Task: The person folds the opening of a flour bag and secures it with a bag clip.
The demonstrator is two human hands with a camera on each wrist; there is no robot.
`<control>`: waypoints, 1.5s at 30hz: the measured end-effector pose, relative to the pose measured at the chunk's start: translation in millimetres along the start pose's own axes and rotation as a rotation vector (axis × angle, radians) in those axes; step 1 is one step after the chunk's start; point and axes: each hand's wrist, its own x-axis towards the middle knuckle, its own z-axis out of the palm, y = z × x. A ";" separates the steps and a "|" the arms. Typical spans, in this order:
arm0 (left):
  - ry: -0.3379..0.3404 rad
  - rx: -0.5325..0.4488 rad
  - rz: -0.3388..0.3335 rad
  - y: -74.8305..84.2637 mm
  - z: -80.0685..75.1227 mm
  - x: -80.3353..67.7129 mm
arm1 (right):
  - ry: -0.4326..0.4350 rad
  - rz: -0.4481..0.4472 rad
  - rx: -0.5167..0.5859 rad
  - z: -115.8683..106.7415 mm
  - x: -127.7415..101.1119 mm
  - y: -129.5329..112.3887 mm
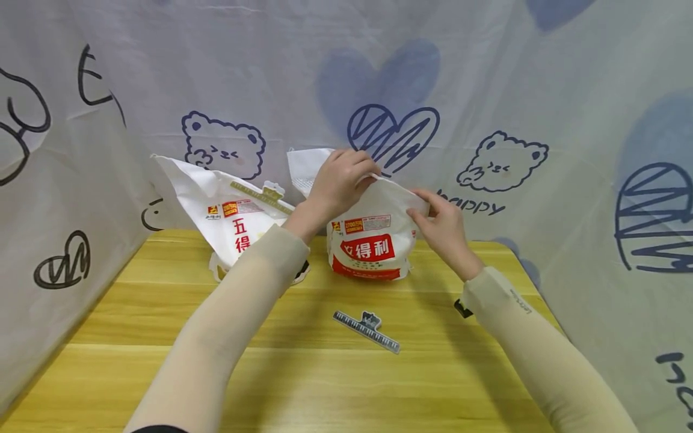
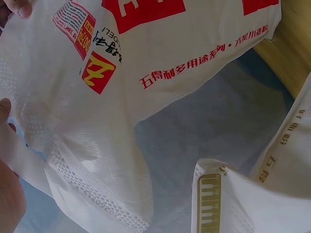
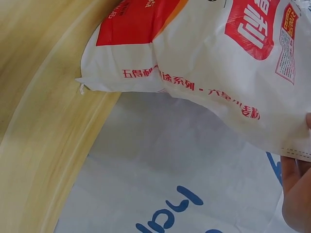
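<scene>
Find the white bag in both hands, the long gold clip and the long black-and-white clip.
White bag (image 1: 373, 247): head view, red front panel.
Long gold clip (image 1: 260, 195): head view, mid-bar.
Long black-and-white clip (image 1: 367, 332): head view, mid-bar.

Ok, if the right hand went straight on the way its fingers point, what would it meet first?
The bag, whose upper edge the right hand pinches. Past that, probably the cloth behind, though the head view leaves depth unclear.
</scene>
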 end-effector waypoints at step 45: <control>0.000 -0.067 0.016 1.8 -6.1 -27.3 | 0.191 -0.168 -0.080 18.2 -10.4 9.1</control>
